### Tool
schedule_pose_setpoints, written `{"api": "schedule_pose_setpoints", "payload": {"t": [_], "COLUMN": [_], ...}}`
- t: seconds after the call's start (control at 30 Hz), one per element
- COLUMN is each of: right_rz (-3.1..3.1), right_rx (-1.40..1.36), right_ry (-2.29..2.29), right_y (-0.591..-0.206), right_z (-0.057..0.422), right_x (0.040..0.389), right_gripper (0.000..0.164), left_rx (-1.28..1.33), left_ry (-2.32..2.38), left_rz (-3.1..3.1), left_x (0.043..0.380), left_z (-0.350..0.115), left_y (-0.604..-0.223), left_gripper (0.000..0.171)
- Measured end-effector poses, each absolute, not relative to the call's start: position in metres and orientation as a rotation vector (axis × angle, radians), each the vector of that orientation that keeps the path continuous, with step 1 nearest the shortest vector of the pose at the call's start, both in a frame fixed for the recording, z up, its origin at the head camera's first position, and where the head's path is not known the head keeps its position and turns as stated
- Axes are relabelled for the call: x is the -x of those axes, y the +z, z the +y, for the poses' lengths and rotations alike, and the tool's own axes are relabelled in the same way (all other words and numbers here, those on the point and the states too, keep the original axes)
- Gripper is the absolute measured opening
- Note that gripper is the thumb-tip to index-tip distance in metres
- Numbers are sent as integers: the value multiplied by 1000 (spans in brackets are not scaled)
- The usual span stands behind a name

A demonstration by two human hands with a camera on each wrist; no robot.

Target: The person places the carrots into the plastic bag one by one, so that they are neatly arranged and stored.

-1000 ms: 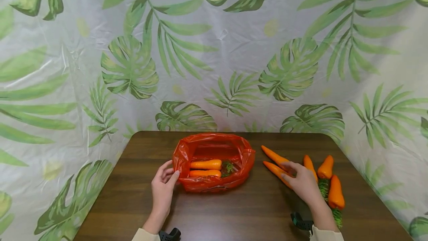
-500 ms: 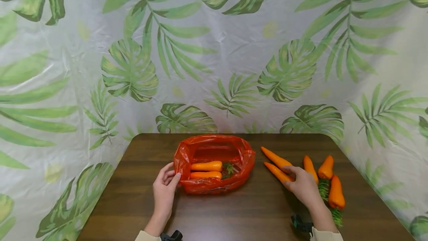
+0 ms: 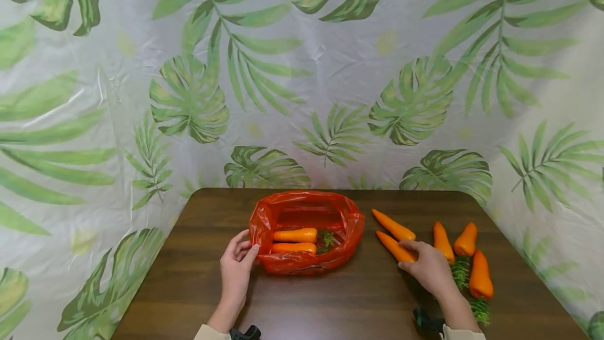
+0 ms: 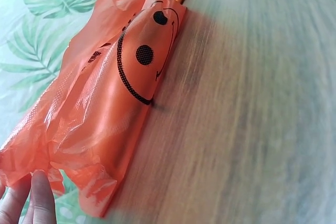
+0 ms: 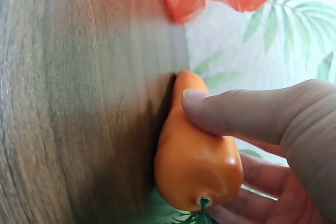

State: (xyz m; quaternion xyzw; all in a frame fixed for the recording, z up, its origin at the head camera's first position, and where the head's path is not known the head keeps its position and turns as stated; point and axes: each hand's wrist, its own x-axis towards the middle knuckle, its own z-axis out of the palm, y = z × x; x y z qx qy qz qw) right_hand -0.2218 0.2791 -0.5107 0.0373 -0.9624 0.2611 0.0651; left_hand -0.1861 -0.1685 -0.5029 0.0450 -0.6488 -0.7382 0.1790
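Note:
A red plastic bag (image 3: 309, 264) lies with its mouth wide toward me, and two carrots (image 3: 294, 235) with green tops show inside. My left hand (image 3: 234, 272) holds the bag's left rim between thumb and fingers. A smiling face is printed on the bag's side in the left wrist view. To the right of the bag, my right hand (image 3: 431, 269) grips the near carrot (image 5: 194, 166) of a pair, thumb on top and fingers on its far side. Just behind it lies the other carrot (image 3: 394, 226), its tip pointing toward the bag.
Three more carrots lie at the right, one (image 3: 442, 243) beside another (image 3: 466, 239), and a third (image 3: 481, 276) closer to me with its green top toward the front. All rest on a dark wooden table (image 3: 321, 308). A leaf-patterned sheet (image 3: 330, 77) hangs behind.
My right fingers have drawn back from the far carrot, whose thick end now shows, and grip the near one. My left hand keeps its hold on the bag.

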Motion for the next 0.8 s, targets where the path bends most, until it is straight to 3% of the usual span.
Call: {"api": "schedule_pose_setpoints", "payload": {"t": [0.43, 0.8], "right_rz": [-3014, -2993], "right_rx": [-47, -72], "right_ry": [786, 796], "right_y": [-516, -514], "right_z": [282, 279], "right_x": [221, 226], "right_gripper": [60, 60], "left_rx": [-153, -149], "left_ry": [-2127, -2134], "left_rz": [-1795, -1785], "left_x": [200, 201], "left_z": [-172, -174], "left_y": [-531, -532], "left_gripper": [45, 46]}}
